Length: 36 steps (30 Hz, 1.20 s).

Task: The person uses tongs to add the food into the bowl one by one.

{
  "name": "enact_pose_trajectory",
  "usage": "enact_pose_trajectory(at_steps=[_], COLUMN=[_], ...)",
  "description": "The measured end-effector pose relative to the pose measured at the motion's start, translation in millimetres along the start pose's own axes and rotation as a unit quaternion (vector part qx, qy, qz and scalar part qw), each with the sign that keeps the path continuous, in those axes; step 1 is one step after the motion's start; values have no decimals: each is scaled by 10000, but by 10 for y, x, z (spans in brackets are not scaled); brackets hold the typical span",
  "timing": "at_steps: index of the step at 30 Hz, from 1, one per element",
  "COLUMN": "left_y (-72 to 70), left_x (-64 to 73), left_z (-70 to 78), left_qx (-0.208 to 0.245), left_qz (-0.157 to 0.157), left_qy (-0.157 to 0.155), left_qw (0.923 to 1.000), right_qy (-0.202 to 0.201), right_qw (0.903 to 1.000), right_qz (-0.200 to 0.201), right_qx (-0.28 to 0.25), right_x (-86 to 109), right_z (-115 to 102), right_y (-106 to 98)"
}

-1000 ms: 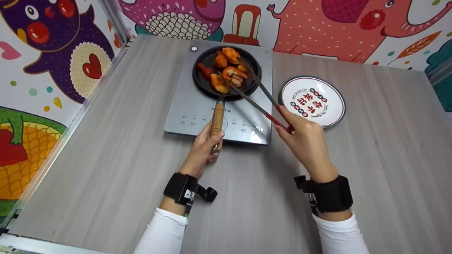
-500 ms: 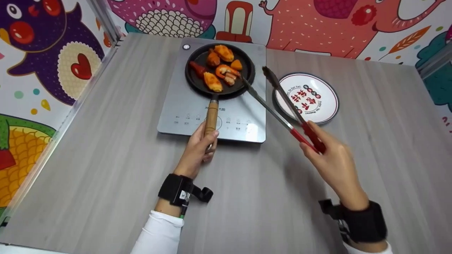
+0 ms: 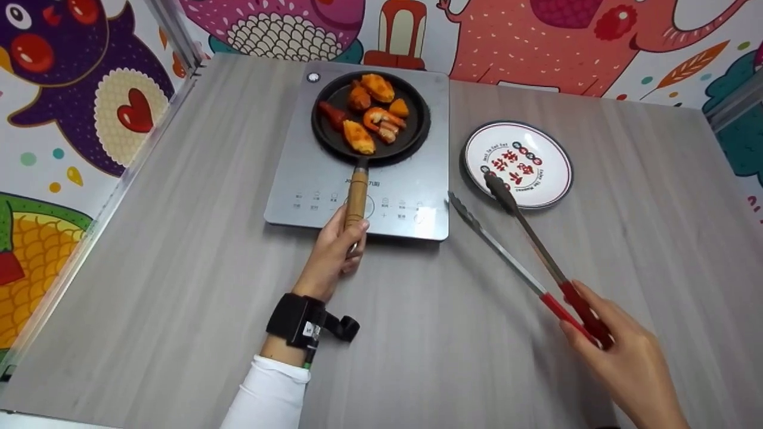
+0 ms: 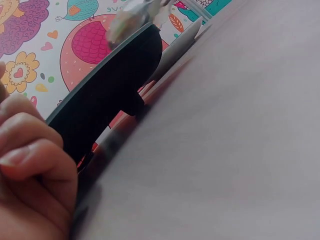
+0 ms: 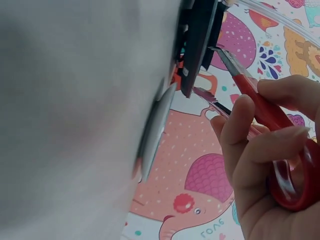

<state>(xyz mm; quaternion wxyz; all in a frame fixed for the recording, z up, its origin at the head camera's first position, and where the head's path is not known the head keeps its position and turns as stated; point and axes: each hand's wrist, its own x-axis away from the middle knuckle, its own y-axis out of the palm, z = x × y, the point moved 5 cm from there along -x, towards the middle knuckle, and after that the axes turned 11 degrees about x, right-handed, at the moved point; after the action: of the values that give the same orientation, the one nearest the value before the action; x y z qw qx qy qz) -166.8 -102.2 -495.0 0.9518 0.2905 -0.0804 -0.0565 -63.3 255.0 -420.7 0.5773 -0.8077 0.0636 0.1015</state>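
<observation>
My left hand (image 3: 334, 256) grips the wooden handle (image 3: 357, 193) of a small black frying pan (image 3: 396, 146). In the pan lie a curled shrimp (image 3: 374, 118), a dark red tapered piece (image 3: 331, 114) and several orange-yellow pieces (image 3: 359, 138). My right hand (image 3: 635, 351) holds metal tongs (image 3: 511, 261) by their red grips, fingers curled round them in the right wrist view. The tongs' arms are spread with nothing between the tips. One tip is over the near-left part of a white plate (image 3: 554, 164); the other is beside the cooktop's right edge.
The pan sits on a flat silver induction cooktop (image 3: 298, 167) with printed controls. The plate, with red lettering, lies to its right on the grey wood-grain table (image 3: 179, 250). Cartoon-painted panels (image 3: 536, 42) stand along the back and left edges.
The tongs have come away from the pan, spread wider, and moved right and toward me with the right hand. The food stays in the pan. The left hand keeps its grip.
</observation>
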Motion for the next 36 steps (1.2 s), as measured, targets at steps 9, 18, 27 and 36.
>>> enact_pose_trajectory(at_steps=[9, 18, 27, 36], left_y=[29, 57, -23, -224], left_x=[-32, -34, -1, 140], left_z=[-5, -59, -76, -68], left_qx=[0, 26, 97, -204], left_qz=[-65, -123, -35, 273], left_qy=[-61, -147, -110, -42], left_qw=[10000, 9998, 9999, 9994], right_qy=[-185, -320, -74, -168], right_qw=[9998, 9960, 9846, 9850], right_qz=[-33, -14, -854, -929], right_qx=[9, 839, 1522, 1446], right_x=[306, 413, 327, 352], right_z=[77, 66, 118, 75], right_y=[59, 84, 225, 500])
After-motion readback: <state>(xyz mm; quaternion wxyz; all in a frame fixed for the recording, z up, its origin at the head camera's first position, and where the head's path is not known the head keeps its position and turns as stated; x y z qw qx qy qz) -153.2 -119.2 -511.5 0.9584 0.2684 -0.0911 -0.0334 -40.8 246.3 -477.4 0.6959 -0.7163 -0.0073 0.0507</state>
